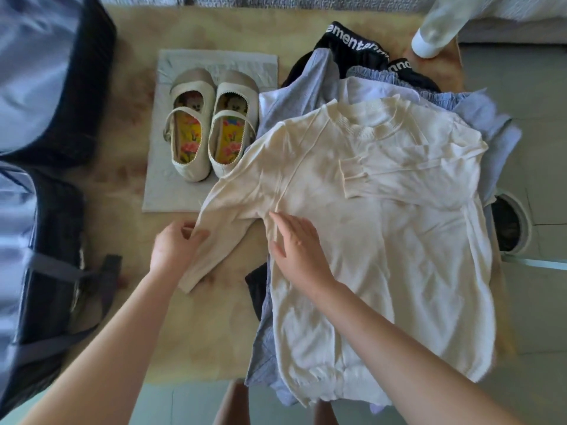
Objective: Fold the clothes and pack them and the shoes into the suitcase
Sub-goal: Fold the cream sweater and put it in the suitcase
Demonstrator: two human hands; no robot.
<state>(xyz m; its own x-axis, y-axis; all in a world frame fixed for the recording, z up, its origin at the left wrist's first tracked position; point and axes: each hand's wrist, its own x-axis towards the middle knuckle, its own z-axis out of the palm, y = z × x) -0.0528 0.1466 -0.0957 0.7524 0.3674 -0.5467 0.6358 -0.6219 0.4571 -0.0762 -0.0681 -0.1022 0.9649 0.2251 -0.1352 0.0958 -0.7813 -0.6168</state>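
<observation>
The single head view looks steeply down, close over the table (pixel 196 348) (its far edge at the frame's top).

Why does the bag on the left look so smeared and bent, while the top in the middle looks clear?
Head view: the wide lens bows the edges, so the suitcase looks curved and blurred. The cream top at the centre is sharper. The light on it is soft and patchy, with no hard glare.

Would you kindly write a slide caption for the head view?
Left hand pinches a sleeve of the cream top, right hand presses it; shoes beside.
</observation>
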